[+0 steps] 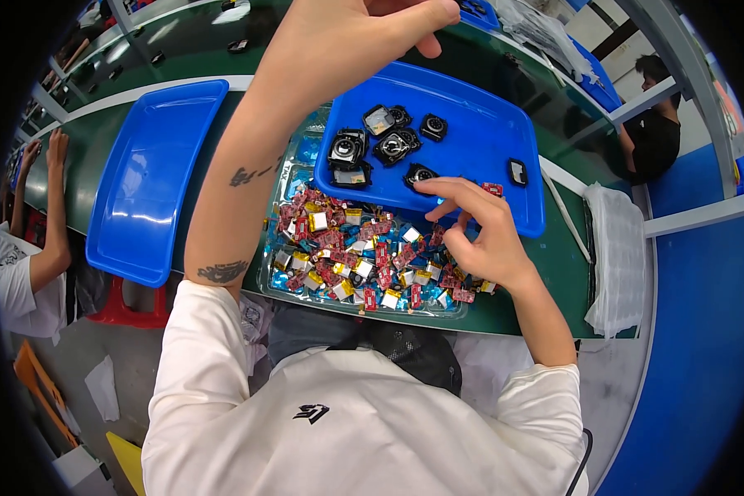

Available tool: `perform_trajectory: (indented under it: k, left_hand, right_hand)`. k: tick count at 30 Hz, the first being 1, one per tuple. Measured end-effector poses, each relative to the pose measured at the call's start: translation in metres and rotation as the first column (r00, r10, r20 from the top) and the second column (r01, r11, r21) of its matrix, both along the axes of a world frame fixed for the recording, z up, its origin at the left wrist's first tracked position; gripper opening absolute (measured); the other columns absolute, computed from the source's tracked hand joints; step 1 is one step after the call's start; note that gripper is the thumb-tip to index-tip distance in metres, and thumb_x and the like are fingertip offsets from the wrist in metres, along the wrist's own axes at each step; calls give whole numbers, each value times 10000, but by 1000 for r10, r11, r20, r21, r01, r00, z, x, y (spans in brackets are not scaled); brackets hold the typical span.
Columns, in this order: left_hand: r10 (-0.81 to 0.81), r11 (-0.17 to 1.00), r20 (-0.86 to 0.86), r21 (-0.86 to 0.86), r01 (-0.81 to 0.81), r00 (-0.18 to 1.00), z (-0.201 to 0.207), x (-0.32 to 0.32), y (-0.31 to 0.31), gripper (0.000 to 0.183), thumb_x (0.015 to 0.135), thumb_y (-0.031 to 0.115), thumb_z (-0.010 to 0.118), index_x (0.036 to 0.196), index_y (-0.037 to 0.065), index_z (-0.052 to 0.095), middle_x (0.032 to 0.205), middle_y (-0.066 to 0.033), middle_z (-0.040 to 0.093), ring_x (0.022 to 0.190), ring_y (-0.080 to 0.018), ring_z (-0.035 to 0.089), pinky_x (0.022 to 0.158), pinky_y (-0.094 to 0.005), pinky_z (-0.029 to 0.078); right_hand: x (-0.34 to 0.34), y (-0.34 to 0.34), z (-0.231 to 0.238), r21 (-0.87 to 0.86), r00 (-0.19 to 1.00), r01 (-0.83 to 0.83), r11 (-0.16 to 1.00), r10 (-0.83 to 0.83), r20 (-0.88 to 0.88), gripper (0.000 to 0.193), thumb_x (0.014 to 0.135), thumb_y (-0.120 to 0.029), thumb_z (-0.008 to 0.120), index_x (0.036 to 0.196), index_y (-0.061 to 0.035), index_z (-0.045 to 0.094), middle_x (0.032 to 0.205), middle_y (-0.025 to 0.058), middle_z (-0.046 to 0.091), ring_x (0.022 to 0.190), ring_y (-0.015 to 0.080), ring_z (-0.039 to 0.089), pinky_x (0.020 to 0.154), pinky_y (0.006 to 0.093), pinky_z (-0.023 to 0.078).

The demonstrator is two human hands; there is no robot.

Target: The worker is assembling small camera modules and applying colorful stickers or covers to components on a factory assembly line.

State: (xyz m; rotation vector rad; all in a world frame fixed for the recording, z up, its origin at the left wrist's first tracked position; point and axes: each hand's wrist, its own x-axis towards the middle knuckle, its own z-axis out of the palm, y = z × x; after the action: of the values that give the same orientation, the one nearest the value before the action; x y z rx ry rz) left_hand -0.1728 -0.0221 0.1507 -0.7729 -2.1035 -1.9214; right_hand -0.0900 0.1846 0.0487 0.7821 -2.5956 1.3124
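My left hand (368,29) is raised over the far side of the blue tray (479,132), partly cut off by the upper edge, so its grip does not show fully. Below it, black square watch cases (346,149) lie in a loose cluster, some overlapping. Over the tray's near rim, my right hand (481,227) has its fingers apart, and its index fingertip reaches a single watch case (420,174). Between the tray and me sits a clear plastic tray (264,281) heaped with small red circuit boards (331,240) and silvery-white battery-like pieces with yellow tape (364,268).
A second blue tray (153,178) rests at the left on the green table (566,285). White plastic trays (616,256) are stacked at the right edge. A person's arm (54,215) shows at the far left; another person (653,132) is at the far right.
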Motion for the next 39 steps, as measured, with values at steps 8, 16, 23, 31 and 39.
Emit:
perform_trajectory:
  k: [8,16,23,31,39]
  left_hand:
    - [-22,1000,-54,-7,21,998,4,7,3,213,874,162,644,877,-49,679,696,-64,667,640,-78,624,578,-197,485]
    - [-61,992,-125,-115,47,990,2,8,4,209,858,142,651,864,-65,682,692,-66,666,648,-80,626,573,-207,494]
    - [-218,916,-228,-382,119,949,-13,-6,6,222,831,211,697,873,-7,698,726,-30,664,666,-56,593,603,-217,475]
    - [-236,879,-40,-435,196,971,-12,5,15,177,760,101,738,866,-25,672,756,-60,674,707,-92,633,663,-228,503]
    - [-278,936,-199,-277,218,940,-18,7,27,91,776,-6,690,856,-18,647,834,-52,659,797,-103,626,717,-225,490]
  right_hand:
    - [1,-19,-8,327,901,69,943,82,-425,152,714,-68,657,852,-31,604,1035,131,571,924,288,550,761,382,459]
    - [6,-54,-12,343,912,-254,904,342,-226,238,679,-109,734,896,-63,648,951,57,600,868,247,550,750,360,464]
    - [-23,-26,22,35,956,-98,995,104,-274,103,657,5,671,754,-29,671,763,46,665,734,180,606,656,317,485]
    - [-51,10,64,-77,801,61,995,-95,-591,141,634,11,698,770,-24,685,737,63,667,670,162,604,597,257,474]
    - [-48,12,55,-684,998,34,728,13,63,140,812,-30,607,913,25,687,888,80,687,826,123,635,755,251,500]
